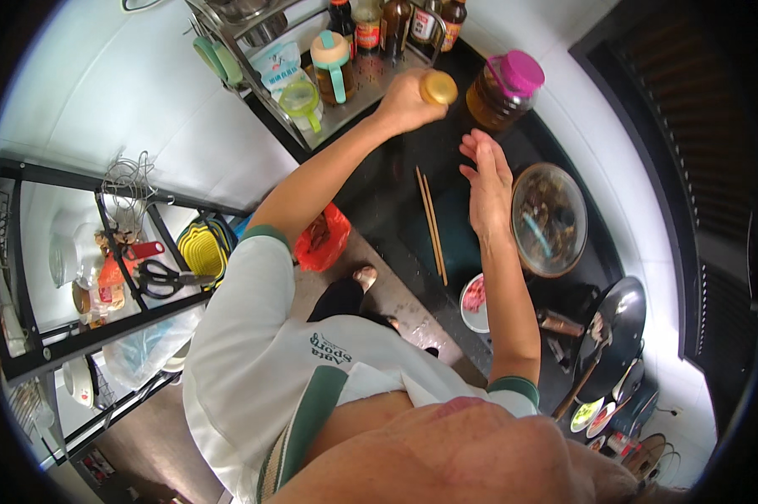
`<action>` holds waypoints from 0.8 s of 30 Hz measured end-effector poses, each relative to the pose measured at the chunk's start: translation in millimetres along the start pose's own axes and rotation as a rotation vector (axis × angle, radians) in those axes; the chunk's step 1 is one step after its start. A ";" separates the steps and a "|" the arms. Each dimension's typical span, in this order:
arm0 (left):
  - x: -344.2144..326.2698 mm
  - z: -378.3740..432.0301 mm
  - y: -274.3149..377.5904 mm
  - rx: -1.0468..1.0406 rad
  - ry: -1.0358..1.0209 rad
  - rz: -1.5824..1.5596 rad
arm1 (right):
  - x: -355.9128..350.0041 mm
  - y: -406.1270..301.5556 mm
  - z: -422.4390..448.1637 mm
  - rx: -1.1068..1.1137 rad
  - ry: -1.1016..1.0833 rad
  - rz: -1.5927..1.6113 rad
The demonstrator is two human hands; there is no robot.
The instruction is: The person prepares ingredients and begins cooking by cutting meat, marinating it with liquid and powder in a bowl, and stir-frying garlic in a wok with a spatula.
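My left hand is closed around a container with a round gold lid; the container's body is hidden below the lid and my fingers. It is up by the front corner of a metal condiment rack. My right hand hovers over the black counter with its fingers loosely parted and nothing seen in them. Just beyond its fingertips stands a large jar of dark liquid with a magenta lid. A pair of wooden chopsticks lies between my forearms. Beside my right forearm is a white bowl of pink raw meat.
A glass-lidded pan sits right of my right wrist. Further right are a wok with a spatula and small bowls of chopped food. The rack holds sauce bottles and an oil jug. A red plastic bag hangs near my left elbow.
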State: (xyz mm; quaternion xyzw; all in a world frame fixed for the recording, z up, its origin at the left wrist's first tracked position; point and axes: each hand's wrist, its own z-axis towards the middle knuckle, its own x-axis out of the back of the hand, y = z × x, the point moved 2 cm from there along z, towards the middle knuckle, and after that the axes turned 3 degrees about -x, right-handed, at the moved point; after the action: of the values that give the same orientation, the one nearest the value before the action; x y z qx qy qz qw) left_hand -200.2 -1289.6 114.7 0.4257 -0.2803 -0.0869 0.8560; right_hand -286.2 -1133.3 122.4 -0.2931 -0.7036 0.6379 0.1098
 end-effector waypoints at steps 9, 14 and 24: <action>13.3 97.3 -150.4 0.158 0.622 0.063 | -61.1 -60.2 91.5 0.411 -0.294 -0.371; 3.8 126.5 -191.9 0.252 0.615 0.043 | -168.8 -113.6 153.1 0.608 -0.413 -0.494; 9.8 102.4 -164.5 -0.002 0.719 0.083 | -281.1 -105.6 198.2 0.840 -0.230 -0.198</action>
State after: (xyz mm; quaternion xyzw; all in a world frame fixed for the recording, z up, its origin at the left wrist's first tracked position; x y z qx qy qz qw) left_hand -234.0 -1465.4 40.0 0.4164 0.0219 0.1031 0.9030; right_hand -193.7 -1455.4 253.6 -0.0817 -0.4157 0.8833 0.2008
